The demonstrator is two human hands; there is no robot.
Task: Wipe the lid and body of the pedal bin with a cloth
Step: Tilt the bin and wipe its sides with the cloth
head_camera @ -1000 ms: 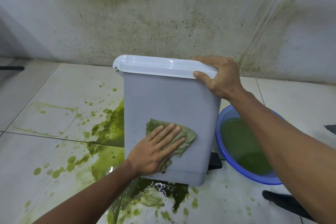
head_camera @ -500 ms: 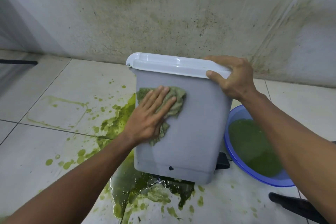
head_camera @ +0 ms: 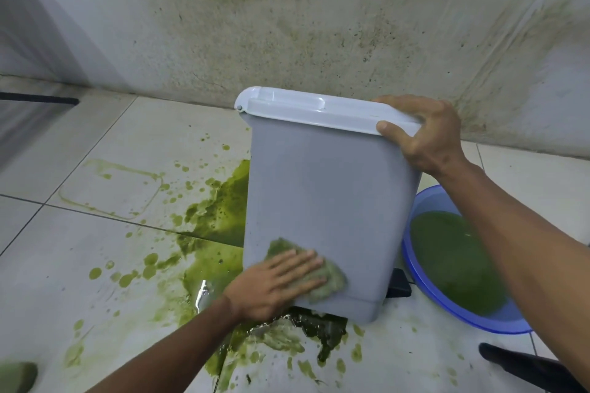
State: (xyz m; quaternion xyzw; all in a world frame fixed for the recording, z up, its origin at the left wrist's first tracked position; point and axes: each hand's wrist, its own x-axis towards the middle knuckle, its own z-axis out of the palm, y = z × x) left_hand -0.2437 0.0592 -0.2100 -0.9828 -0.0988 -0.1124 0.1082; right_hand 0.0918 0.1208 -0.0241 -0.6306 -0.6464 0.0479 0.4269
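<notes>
L hand [head_camera: 271,287] flat, pressing cloth [head_camera: 333,277] low on bin body [head_camera: 325,195]; R hand [head_camera: 427,137] grips lid [head_camera: 303,110] edge.

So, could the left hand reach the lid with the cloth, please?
Probably yes: the left hand presses the cloth low on the body, and the lid is bare apart from the right hand gripping its corner.

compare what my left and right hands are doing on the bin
The left hand lies flat, fingers straight, pressing the cloth low on the pedal bin; the right hand curls over the lid edge at the top corner. Both are on the pedal bin.
</notes>
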